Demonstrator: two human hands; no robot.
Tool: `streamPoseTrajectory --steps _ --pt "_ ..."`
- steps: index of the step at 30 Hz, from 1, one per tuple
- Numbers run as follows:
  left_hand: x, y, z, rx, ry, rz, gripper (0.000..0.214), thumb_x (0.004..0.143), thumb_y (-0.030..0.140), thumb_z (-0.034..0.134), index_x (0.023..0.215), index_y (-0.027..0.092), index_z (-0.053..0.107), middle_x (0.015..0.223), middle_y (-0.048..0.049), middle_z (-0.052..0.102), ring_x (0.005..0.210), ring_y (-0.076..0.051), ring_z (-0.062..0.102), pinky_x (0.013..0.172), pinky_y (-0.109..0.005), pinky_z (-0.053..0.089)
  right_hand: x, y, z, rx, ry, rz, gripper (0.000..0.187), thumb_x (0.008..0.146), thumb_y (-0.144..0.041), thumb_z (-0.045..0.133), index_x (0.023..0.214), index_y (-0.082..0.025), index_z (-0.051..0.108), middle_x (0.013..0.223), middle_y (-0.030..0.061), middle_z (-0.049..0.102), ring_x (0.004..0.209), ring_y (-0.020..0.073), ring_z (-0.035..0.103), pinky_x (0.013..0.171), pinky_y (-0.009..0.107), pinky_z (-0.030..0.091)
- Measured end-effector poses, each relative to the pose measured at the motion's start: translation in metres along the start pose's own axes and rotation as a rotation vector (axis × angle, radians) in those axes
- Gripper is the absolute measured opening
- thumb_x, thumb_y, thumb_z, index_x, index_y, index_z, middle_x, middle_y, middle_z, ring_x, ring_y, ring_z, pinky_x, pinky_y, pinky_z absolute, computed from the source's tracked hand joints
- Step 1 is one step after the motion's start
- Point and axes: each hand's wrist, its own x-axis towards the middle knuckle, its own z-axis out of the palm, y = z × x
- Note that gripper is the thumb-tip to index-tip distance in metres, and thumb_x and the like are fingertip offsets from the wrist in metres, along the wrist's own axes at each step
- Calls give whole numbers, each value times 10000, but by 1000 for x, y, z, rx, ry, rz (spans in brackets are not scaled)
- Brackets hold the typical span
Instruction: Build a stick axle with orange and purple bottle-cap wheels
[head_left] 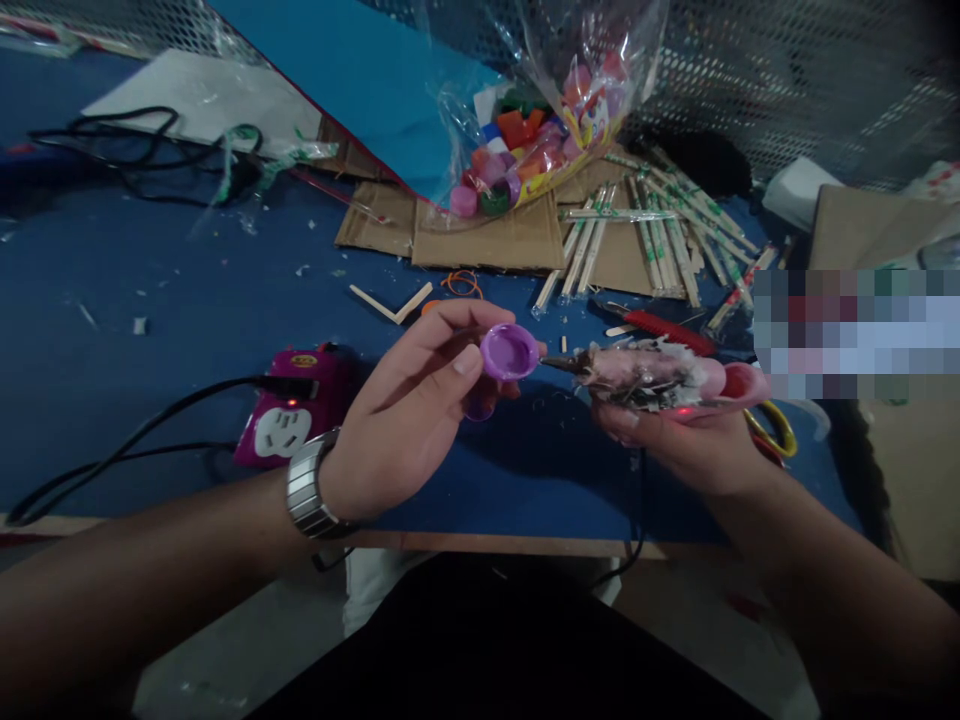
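Note:
Between the thumb and fingers of my left hand (409,415) is a purple bottle cap (509,353), its hollow side facing me. A second purple round piece (480,402) shows just below it, partly covered by my fingers. My right hand (675,440) is wrapped round a pink hot glue gun (660,375) with grey, tattered residue along its body and a small red light. The dark nozzle points left, its tip at or very near the right rim of the cap; I cannot tell whether they touch.
A purple power strip (300,410) with cables sits left. A clear bag of colourful caps (525,150) lies on cardboard (480,235) at the back. Wrapped chopsticks (660,240) spread beside it. Near my right hand are a red-handled tool (667,330) and a yellow ring handle (780,425).

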Motion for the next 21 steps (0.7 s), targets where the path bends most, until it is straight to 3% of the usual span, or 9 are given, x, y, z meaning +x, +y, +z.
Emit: streamPoseTrajectory --steps 5,10,16,21 --pt "0 1 1 -2 1 2 233 1050 390 775 1240 255 766 1189 -71 791 924 -175 719 794 -295 638 -3 4 -2 -22 3 31 327 967 -296 850 1279 -395 851 879 47 727 834 265 761 682 367 701" --pt "0 1 1 -7 -10 2 223 1058 391 769 1241 263 776 1183 -62 780 937 -162 720 794 -284 623 -3 6 -3 9 2 18 346 980 -281 838 1306 -396 841 901 39 743 782 234 741 712 362 698" --pt "0 -1 -1 6 -11 13 246 1047 409 778 1252 271 775 1171 -66 776 919 -174 720 766 -306 623 0 4 -2 23 -6 30 315 986 -309 830 1293 -374 850 974 66 775 864 259 768 708 362 695" --pt "0 -1 1 -16 4 6 232 1045 399 785 1233 262 785 1121 -65 764 902 -172 718 756 -299 646 0 4 -2 43 -29 -4 356 1025 -263 793 1346 -413 832 1096 37 800 701 160 688 660 299 645"
